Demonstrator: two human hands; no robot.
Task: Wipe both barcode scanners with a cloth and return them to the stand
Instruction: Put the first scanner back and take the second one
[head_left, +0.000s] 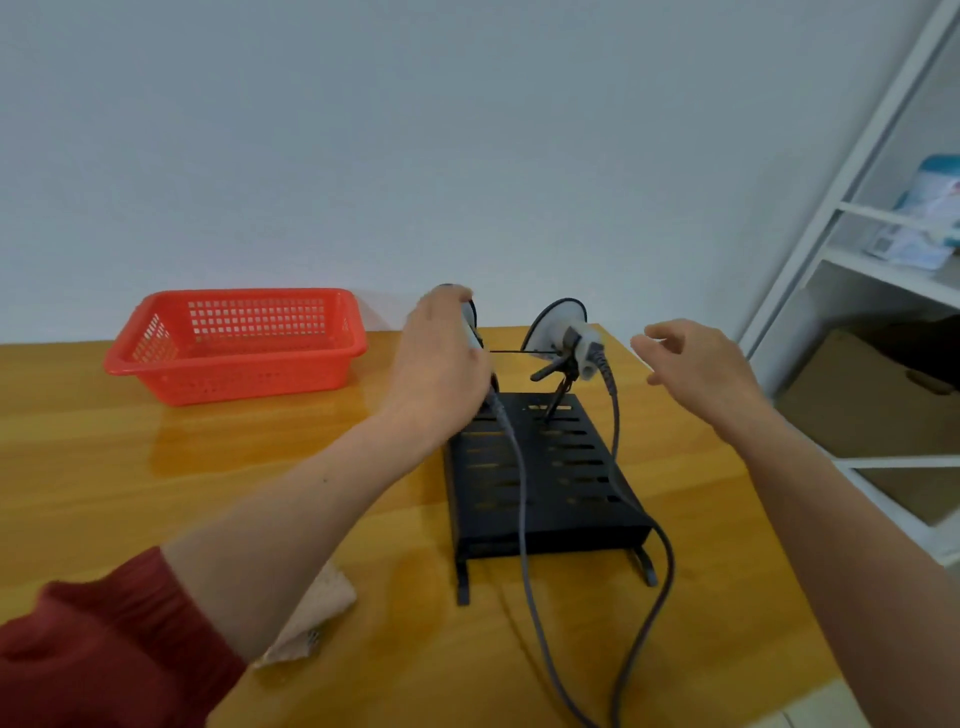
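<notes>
Hands reach over a black slotted stand (545, 467) that sits on a glossy wooden table (156, 467) at the centre of the frame. The left hand (441, 364) is wrapped around the handle of the left scanner (470, 322), whose grey-and-black head shows just above the fingers at the stand's far end; the hand hides most of it, so whether it rests on the stand's prongs cannot be told. A grey cable (519, 493) runs from under that hand down across the stand toward the lower edge of the frame. The right hand (696, 364) hangs open in the air to the right of the stand, fingers loosely spread and holding nothing, near but apart from the right scanner (566, 332). That scanner sits on the stand's upright prongs at the far right end, its pale handle tilted toward the camera, and its own grey cable (649, 597) loops down past the stand's right side. A beige cloth (317, 613) lies on the table at lower left, partly under the left forearm and red sleeve (104, 649). A red plastic basket (234, 343) stands at upper left on the table. White shelving (857, 156) fills the right edge.
</notes>
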